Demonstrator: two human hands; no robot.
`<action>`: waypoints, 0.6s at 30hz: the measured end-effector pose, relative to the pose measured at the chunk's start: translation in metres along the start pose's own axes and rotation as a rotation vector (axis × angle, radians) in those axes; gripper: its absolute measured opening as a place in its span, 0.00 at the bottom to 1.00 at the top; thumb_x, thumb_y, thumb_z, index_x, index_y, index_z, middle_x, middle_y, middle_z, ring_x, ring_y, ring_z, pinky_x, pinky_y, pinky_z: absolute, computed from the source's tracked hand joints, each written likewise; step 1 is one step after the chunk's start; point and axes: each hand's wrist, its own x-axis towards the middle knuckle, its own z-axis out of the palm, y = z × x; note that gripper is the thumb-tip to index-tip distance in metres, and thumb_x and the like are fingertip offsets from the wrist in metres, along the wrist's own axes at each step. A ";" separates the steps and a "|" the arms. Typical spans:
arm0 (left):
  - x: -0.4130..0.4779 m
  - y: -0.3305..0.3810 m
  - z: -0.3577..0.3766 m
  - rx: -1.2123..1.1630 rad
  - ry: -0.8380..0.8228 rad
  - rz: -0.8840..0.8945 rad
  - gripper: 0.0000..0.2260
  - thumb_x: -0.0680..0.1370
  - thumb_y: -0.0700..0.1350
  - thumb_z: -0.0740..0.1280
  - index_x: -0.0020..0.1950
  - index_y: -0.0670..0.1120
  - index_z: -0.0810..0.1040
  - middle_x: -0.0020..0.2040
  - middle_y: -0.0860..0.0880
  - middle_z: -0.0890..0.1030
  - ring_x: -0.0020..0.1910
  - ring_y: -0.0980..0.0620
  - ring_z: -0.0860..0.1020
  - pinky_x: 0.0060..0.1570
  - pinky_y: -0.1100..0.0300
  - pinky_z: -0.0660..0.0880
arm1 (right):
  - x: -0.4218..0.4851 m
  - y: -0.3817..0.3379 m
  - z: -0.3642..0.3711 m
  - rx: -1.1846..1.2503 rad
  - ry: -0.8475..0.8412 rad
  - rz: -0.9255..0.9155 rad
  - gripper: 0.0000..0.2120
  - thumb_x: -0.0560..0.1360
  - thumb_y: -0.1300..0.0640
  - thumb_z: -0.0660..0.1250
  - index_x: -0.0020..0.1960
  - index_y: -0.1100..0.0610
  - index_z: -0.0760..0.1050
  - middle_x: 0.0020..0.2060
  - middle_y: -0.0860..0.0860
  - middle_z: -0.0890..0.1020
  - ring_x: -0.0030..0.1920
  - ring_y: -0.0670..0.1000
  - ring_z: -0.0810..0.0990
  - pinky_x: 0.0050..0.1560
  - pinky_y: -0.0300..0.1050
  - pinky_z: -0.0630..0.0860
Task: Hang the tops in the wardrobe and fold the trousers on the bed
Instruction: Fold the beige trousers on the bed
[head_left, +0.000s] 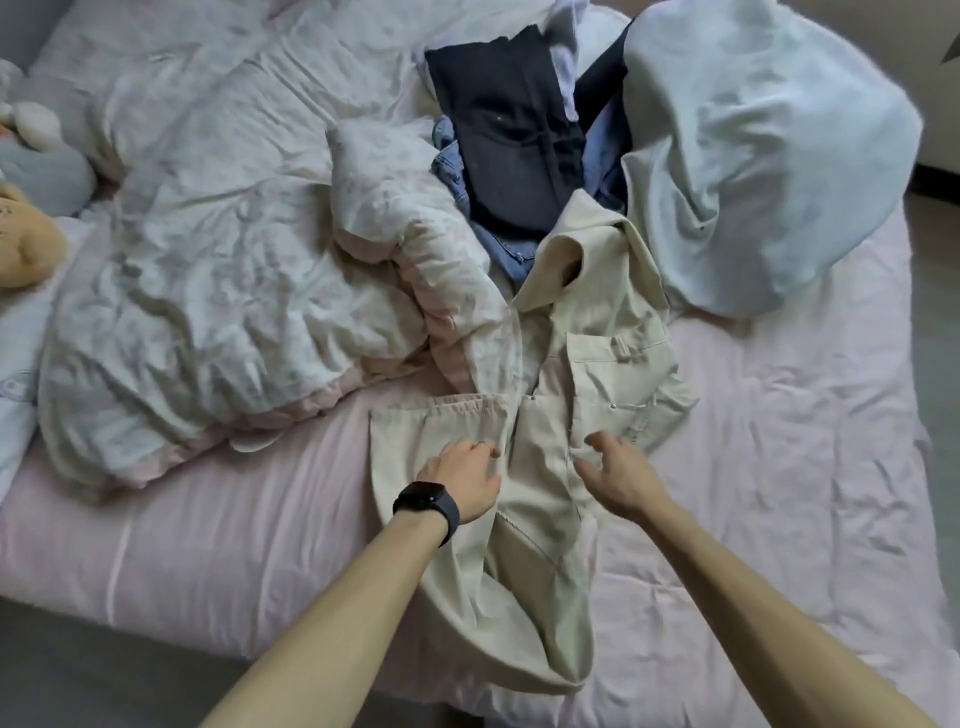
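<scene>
1. The left hand (462, 475) rests on the crumpled beige cotton trousers (540, 519); I cannot tell if it grips. The right hand (618, 478) spreads wide just above them.
2. The trousers lie unfolded on the pink bed sheet (208, 545), so folding looks barely begun.
3. Behind the trousers, a heap of dark and blue clothes (509, 156) waits.

Beige trousers (540, 467) are laid at near edge of pink sheet (779, 467). Quilt (208, 260): white w/ faint floral print, pink-lined. Toward far edge: navy garment (509, 130), blue denim (498, 244), pale-blue top (753, 156). Watch (428, 501): black.
</scene>
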 end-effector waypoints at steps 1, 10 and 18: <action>0.019 0.003 0.007 -0.011 0.001 -0.005 0.19 0.81 0.53 0.60 0.72 0.54 0.68 0.70 0.50 0.71 0.69 0.46 0.70 0.65 0.50 0.69 | 0.023 0.006 -0.003 -0.006 0.058 -0.008 0.26 0.79 0.48 0.65 0.72 0.60 0.68 0.69 0.61 0.73 0.67 0.61 0.73 0.67 0.50 0.68; 0.100 0.014 0.080 -0.212 -0.088 -0.115 0.34 0.75 0.67 0.61 0.78 0.55 0.58 0.72 0.52 0.73 0.69 0.48 0.72 0.65 0.50 0.73 | 0.162 0.045 -0.012 0.378 0.238 0.334 0.64 0.64 0.31 0.76 0.81 0.49 0.34 0.80 0.63 0.43 0.79 0.67 0.50 0.77 0.63 0.53; 0.099 0.023 0.075 -0.315 -0.139 -0.216 0.37 0.76 0.66 0.63 0.80 0.53 0.57 0.72 0.49 0.72 0.69 0.46 0.73 0.66 0.52 0.72 | 0.133 0.089 -0.016 0.540 0.431 0.215 0.21 0.73 0.54 0.71 0.62 0.60 0.71 0.57 0.60 0.79 0.59 0.63 0.77 0.60 0.58 0.74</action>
